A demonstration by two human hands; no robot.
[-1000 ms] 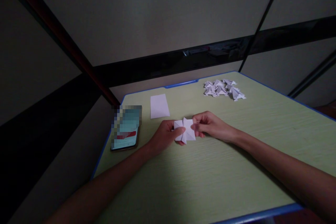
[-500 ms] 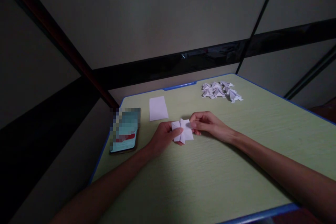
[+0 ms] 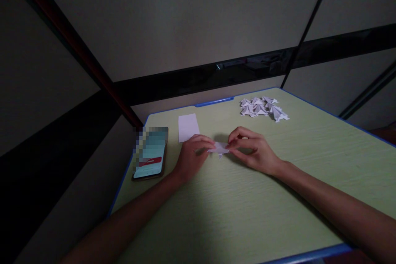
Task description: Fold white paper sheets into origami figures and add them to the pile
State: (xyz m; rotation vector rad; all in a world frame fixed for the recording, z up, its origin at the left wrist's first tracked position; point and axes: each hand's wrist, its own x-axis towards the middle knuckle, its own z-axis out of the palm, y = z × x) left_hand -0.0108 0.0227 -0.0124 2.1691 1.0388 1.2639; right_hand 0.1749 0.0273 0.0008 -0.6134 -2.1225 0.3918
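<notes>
A small folded piece of white paper is held between my two hands, just above the middle of the table. My left hand pinches its left end between thumb and fingers. At the right end, my right hand grips the paper with thumb and fingertips. The paper is tilted, so it looks narrow from here, and a small pointed flap hangs from its lower edge. Its finer folds are too small to make out.
A flat white sheet lies behind my left hand. To the left rests a phone with a lit, partly blurred screen. Several folded paper figures stand at the back right of the green table. A panelled wall rises behind.
The folded paper has tipped from showing its broad face to a narrow view. My left thumb has moved off its middle to the left end, and my right fingers now pinch the right end.
</notes>
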